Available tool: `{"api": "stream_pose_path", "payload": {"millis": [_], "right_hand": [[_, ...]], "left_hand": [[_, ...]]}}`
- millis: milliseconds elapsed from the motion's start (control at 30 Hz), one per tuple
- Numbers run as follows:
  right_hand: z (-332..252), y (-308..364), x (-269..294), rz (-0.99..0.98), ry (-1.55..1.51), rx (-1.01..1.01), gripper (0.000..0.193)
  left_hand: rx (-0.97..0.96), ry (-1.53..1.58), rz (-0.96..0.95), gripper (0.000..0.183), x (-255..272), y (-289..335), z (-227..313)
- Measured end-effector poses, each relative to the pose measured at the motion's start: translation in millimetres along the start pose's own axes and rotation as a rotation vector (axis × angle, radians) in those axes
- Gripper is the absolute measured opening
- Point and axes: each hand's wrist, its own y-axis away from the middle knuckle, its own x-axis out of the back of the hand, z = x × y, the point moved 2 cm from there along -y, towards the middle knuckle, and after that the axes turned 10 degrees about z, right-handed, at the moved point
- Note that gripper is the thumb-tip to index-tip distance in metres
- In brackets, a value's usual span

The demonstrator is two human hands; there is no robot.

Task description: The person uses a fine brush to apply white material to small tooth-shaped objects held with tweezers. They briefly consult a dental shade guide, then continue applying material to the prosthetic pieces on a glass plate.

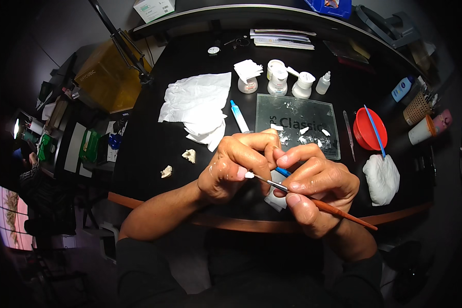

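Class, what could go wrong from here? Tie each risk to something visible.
The tiny white piece sits at the fingertips of the left hand, so it might slip and drop. The slim brown-handled brush in the right hand has its tip right at that piece, so a jolt could knock it. The thin blue stick lies across the round red bowl, where a bump might dislodge it.

Slender brush with red-brown wooden handle and silver metal ferrule [338,211]: aslant, tip toward upper left.
Small white irregular piece [249,175]: held aloft at the brush's tip.
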Motion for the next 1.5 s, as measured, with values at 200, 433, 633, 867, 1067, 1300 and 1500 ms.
{"api": "stream_pose_path", "payload": {"millis": [200, 433, 633, 867, 1067, 1300, 1500], "right_hand": [[0.6, -1.2, -0.2, 0.004, 0.005, 0.009, 0.021], [1.4, 1.5, -0.5, 0.013, -0.004, 0.006, 0.02], [0.3, 1.5, 0.3, 0.005, -0.006, -0.003, 0.02], [-0.2, 0.2, 2.4, -0.002, 0.005, -0.003, 0.021], [-0.7, 1.8, 3.9, -0.001, 0.101, 0.144, 0.021], [-0.6, 7.6, 4.4, -0.014, 0.158, 0.122, 0.023], [-0.8, 5.6, 1.0, 0.056, 0.171, 0.164, 0.024]], "left_hand": [[0.004, -0.002, -0.005, 0.058, 0.1, -0.9, 0.3], [-0.008, -0.005, 0.0, 0.058, -1.1, -0.5, 0.7], [-0.009, -0.007, 0.002, 0.059, -0.4, 0.6, -0.3], [-0.009, 0.004, -0.014, 0.059, -0.5, -1.1, -2.1], [0.039, 0.062, 0.011, 0.057, -5.4, 1.0, -4.5], [0.175, 0.061, 0.0, 0.057, -0.8, 6.9, -3.6], [0.107, 0.244, 0.014, 0.057, -8.0, 2.2, -12.1]]}}
